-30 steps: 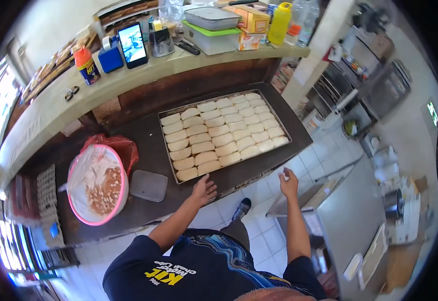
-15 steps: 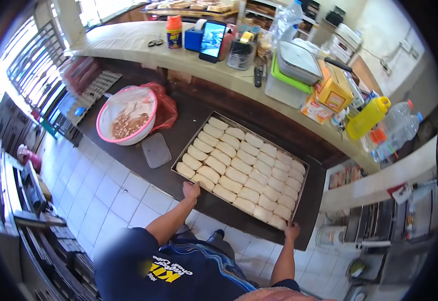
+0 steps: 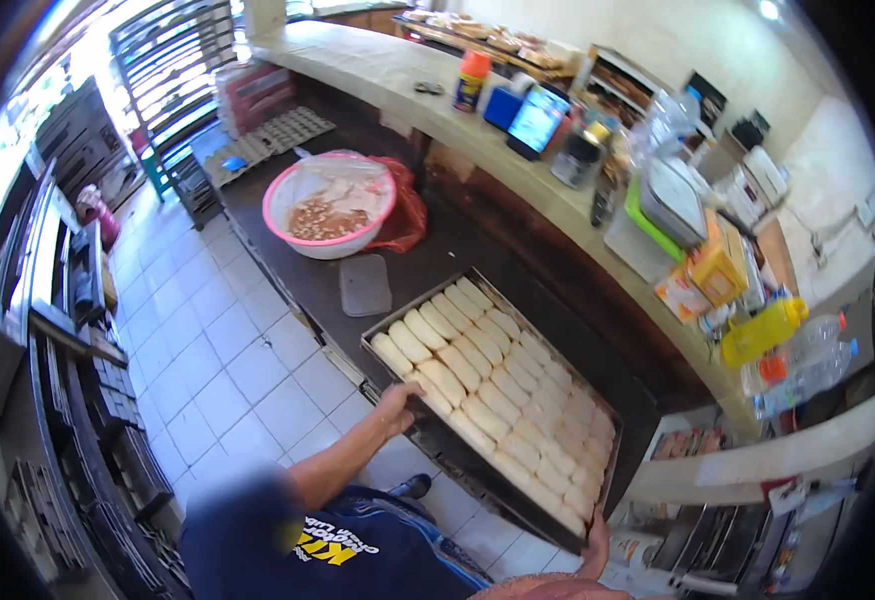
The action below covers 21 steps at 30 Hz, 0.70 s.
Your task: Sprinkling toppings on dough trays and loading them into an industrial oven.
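A large baking tray point(image 3: 457, 447) is in both my hands, its near edge raised off the dark worktop point(image 3: 482, 232). Rows of long pale dough rolls point(image 3: 502, 385) fill it, packed side by side. My left hand point(image 3: 398, 408) is closed on the near edge by its left corner. At the near right corner, my right hand point(image 3: 595, 545) grips the rim; its fingers are partly hidden. Beyond the tray's left end lies a clear rectangular plastic lid point(image 3: 365, 285). Past that stands a pink-rimmed basin point(image 3: 322, 243) with a brown and whitish mixture inside.
A raised ledge point(image 3: 357, 72) behind the worktop carries a phone point(image 3: 538, 120), a spray can point(image 3: 472, 80), tubs, boxes and a yellow bottle point(image 3: 762, 332). Egg trays point(image 3: 277, 140) lie at the far left end. Racks of dark trays point(image 3: 67, 480) stand left of the tiled floor point(image 3: 212, 365).
The tray has turned clockwise and its near side has come up, showing the outer wall. Both hands moved with it, and my view has swung to the left.
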Motion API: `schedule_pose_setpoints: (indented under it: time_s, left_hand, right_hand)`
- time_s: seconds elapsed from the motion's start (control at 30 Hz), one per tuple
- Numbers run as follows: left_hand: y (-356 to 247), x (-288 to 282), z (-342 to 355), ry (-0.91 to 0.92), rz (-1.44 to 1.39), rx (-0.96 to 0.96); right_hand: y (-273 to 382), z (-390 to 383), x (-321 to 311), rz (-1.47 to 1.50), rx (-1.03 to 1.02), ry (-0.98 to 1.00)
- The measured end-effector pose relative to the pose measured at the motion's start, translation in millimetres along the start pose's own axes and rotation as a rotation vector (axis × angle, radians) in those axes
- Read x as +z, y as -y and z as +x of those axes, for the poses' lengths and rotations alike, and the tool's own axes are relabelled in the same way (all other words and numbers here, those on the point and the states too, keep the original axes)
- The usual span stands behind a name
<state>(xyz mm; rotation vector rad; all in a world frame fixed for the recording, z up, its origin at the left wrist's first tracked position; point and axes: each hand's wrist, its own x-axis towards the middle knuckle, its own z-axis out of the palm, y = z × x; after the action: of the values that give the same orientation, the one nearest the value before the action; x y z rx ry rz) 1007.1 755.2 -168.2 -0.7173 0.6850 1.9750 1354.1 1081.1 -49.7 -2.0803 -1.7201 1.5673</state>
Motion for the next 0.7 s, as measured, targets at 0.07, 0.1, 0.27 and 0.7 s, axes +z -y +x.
schedule_pose_setpoints:
  time_s: [0.07, 0.1, 0.27, 0.7]
  left_hand:
    - [18.6, 5.2, -21.8, 0.046, -0.096, 0.104]
    - [18.7, 11.4, -28.0, 0.039, -0.123, 0.136]
    - [-11.8, 3.3, -110.6, 0.094, -0.233, 0.365]
    - [-109.2, -47.6, -175.3, 0.045, -0.410, 1.041]
  right_hand:
    - [-60.9, 30.9, -47.8, -0.043, -0.064, -0.027]
    - [-36.3, 43.8, -51.4, -0.068, -0.087, -0.001]
    - [92.1, -43.4, -22.0, -0.021, -0.188, -0.052]
    - [201.5, -1.6, 215.3, 0.511, -0.171, 0.901]
